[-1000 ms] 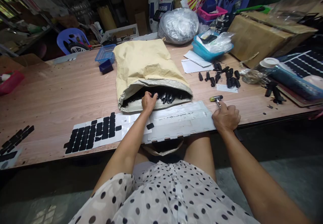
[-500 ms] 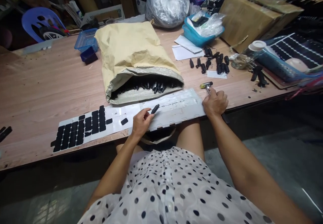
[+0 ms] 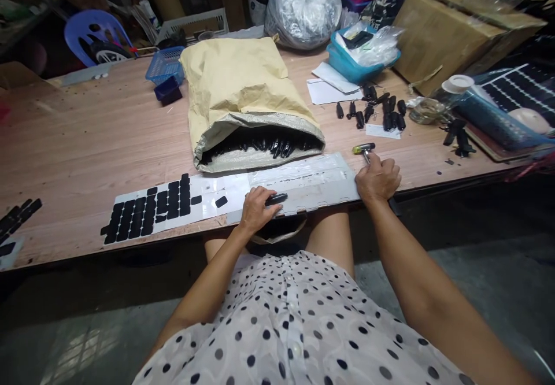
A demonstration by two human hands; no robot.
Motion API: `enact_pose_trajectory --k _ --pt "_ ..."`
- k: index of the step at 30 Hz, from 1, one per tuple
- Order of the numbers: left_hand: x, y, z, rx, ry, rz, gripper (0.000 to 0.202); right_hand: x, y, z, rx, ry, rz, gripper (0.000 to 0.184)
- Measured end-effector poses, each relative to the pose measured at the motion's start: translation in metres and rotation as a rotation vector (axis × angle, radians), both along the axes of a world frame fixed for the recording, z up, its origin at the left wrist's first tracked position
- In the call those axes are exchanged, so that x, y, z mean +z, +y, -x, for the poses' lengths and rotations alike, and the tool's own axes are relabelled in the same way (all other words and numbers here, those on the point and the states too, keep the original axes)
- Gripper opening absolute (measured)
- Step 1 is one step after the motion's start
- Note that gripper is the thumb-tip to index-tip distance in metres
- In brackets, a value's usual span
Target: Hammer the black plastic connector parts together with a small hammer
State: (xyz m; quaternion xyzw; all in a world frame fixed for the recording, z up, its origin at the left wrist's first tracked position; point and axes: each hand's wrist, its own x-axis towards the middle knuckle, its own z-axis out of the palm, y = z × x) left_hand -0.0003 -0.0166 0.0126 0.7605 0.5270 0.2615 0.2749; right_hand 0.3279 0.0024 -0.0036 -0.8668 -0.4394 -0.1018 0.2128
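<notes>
At the table's [image 3: 87, 130] front edge, a person's left hand [image 3: 257, 208] pinches a slim black part [image 3: 278, 198] over a grey board [image 3: 323, 182]. Just beyond the board's right end, the right hand [image 3: 378, 178] is wrapped around a small hammer [image 3: 364, 148]. Behind the board, a tan sack [image 3: 243, 78] gapes toward the front edge, black pieces [image 3: 282, 147] inside.

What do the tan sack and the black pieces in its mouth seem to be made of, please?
Tan sack: probably matte paper, given its creases; the greyish lining looks grainy, perhaps woven plastic. Black pieces: likely glossy plastic, given their highlights.
</notes>
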Motion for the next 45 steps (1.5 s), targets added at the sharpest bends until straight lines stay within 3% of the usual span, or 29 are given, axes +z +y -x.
enact_pose_trajectory --k 4,9,12,14,17,20,23,32,37,45 --pt "-0.001 0.009 -0.005 0.013 -0.015 0.058 0.011 0.002 -0.001 -0.001 0.003 0.045 0.01 0.039" --pt "-0.002 0.01 -0.008 0.025 -0.033 0.067 0.011 0.01 0.0 -0.011 0.042 0.128 0.046 0.042" --pt "-0.002 0.009 -0.01 0.032 -0.027 0.068 0.012 0.02 -0.009 -0.001 0.101 0.169 -0.024 0.046" --pt "-0.002 0.009 -0.011 0.03 -0.021 0.069 0.014 0.027 -0.023 0.019 0.225 0.211 -0.127 0.048" --pt "-0.003 0.01 -0.01 0.01 -0.01 0.065 0.016 0.034 -0.054 0.066 0.526 0.357 -0.243 0.046" --pt "-0.004 0.011 -0.009 0.001 0.007 0.067 0.016 0.034 -0.08 0.109 0.781 0.477 -0.247 0.04" --pt "-0.006 0.012 -0.01 0.014 0.017 0.072 0.016 0.031 -0.092 0.132 0.895 0.509 -0.216 0.039" --pt "-0.008 0.013 -0.016 0.03 0.059 0.075 0.01 0.019 -0.093 0.138 0.913 0.437 -0.131 0.041" --pt "-0.006 0.013 -0.017 0.037 0.039 0.088 0.015 0.02 -0.093 0.133 0.861 0.448 -0.208 0.041" --pt "-0.007 0.012 -0.015 0.031 0.039 0.065 0.014 0.02 -0.091 0.122 0.796 0.429 -0.21 0.039"
